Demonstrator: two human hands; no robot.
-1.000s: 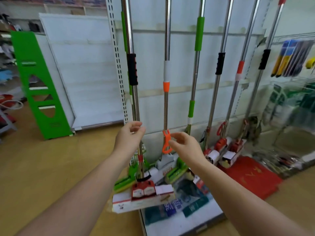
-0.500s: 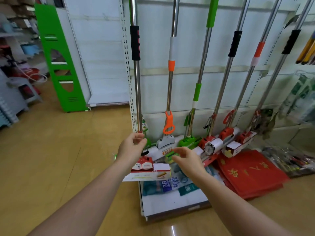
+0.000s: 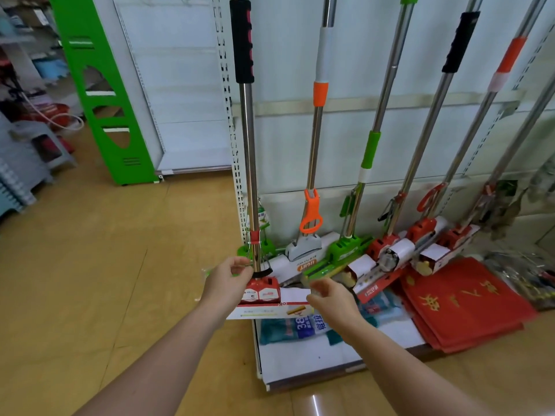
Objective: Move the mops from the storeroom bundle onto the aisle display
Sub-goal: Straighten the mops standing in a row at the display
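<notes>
Left hand (image 3: 227, 282) pinching mop (image 3: 250, 163), right hand (image 3: 330, 298) (seemingly empty), green rack (image 3: 99, 94) nearby

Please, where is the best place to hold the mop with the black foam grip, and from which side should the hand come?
Probably the bare steel pole of the mop, below the black foam grip, approached from the open aisle side on the left. The left hand already pinches it low, near its red head.
</notes>
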